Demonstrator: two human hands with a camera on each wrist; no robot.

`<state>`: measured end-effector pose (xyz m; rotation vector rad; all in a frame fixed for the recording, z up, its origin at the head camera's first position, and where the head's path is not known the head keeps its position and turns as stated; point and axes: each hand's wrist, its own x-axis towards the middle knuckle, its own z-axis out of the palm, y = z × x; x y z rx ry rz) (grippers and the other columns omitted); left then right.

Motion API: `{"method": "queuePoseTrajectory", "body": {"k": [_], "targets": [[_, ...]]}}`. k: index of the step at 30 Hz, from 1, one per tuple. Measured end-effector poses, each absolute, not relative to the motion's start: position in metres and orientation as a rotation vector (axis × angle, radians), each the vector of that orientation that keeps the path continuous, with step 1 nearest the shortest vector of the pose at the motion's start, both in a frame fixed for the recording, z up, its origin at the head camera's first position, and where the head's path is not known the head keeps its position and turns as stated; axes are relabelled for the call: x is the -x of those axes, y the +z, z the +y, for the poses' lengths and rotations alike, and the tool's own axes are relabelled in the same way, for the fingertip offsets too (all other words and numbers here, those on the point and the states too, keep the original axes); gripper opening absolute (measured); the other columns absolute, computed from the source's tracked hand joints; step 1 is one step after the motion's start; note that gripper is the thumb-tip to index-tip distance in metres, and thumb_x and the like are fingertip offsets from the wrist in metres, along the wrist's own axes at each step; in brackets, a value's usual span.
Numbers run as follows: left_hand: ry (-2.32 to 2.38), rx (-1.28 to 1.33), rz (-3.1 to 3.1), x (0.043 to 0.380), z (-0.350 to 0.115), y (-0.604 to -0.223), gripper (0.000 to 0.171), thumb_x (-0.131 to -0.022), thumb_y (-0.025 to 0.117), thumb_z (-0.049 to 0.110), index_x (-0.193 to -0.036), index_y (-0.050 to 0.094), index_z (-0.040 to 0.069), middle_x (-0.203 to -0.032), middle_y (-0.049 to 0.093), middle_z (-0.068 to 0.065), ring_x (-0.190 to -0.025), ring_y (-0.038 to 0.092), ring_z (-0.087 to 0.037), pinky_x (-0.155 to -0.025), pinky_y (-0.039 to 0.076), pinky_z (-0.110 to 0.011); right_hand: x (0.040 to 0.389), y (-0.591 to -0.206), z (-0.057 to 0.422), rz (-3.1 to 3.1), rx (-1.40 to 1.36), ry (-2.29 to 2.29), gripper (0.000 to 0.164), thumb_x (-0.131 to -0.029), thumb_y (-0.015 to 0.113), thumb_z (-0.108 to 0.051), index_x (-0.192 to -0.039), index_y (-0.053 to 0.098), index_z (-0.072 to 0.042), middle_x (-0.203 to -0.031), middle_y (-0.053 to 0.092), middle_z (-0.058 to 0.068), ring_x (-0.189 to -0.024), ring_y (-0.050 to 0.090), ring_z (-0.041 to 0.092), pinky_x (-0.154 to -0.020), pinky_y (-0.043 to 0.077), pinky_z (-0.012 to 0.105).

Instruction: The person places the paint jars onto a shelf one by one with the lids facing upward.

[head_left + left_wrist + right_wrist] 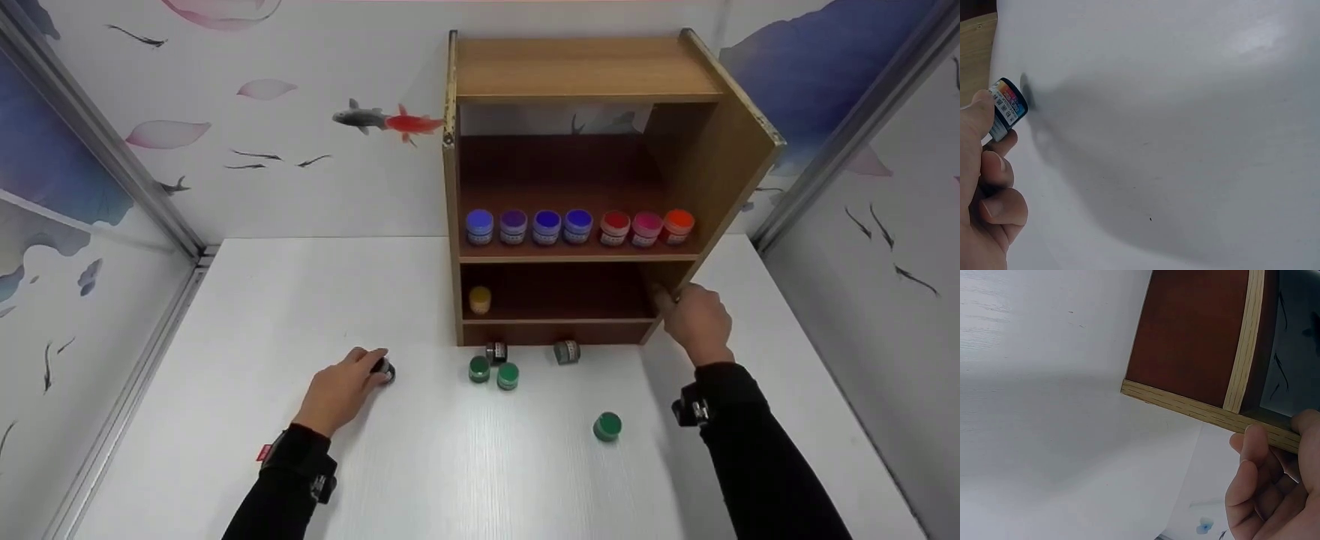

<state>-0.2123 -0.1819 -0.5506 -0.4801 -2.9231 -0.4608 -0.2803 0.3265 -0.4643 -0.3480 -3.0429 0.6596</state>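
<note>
Between thumb and fingers, my left hand (337, 391) pinches a small dark-lidded paint jar (385, 370) at the table surface, left of the wooden shelf (585, 69). The left wrist view shows its printed label (1009, 107) and the jar tilted over its shadow. My right hand (699, 322) grips the front edge of the shelf's right side panel (1174, 404), thumb on the inner side and fingers outside. Several paint jars with blue, purple, red, pink and orange lids line the middle board; a yellow jar (480, 300) stands at the left of the lower compartment.
Before the shelf lie a black jar (496, 352) and a grey-green jar (568, 352) on their sides. Two green-lidded jars, one a dark green jar (479, 369), stand close by. Another green jar (607, 427) is nearer the front right. Printed walls enclose the white table (450, 480).
</note>
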Motion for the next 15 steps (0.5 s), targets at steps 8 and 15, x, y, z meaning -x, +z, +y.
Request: {"method": "queuePoseTrajectory", "body": {"k": [8,15], "targets": [[-0.378,0.493,-2.857,0.212,-0.1794,-0.5507,0.038,-0.088,0.071,0.026,-0.121,0.065,0.007,-0.105,0.067,-0.012,-0.062,0.064,-0.024,-0.055,0.052,-0.038,0.2798,-0.4634,0.3262,-3.041,0.339,0.663,0.06,-0.102,0.038,-0.045,-0.114,0.064,0.007,-0.094,0.071,0.024,-0.069,0.063,0.026,-0.049,0.04,0.027],[-0.352,0.489,-2.856,0.2121,-0.1765,-0.5511,0.038,-0.086,0.075,0.027,-0.115,0.066,0.006,-0.105,0.067,-0.012,-0.072,0.07,-0.027,-0.06,0.055,-0.04,0.2801,-0.4648,0.3266,-3.034,0.347,0.639,0.06,-0.101,0.039,-0.046,-0.113,0.065,0.007,-0.094,0.071,0.025,-0.07,0.064,0.028,-0.048,0.041,0.028]]}}
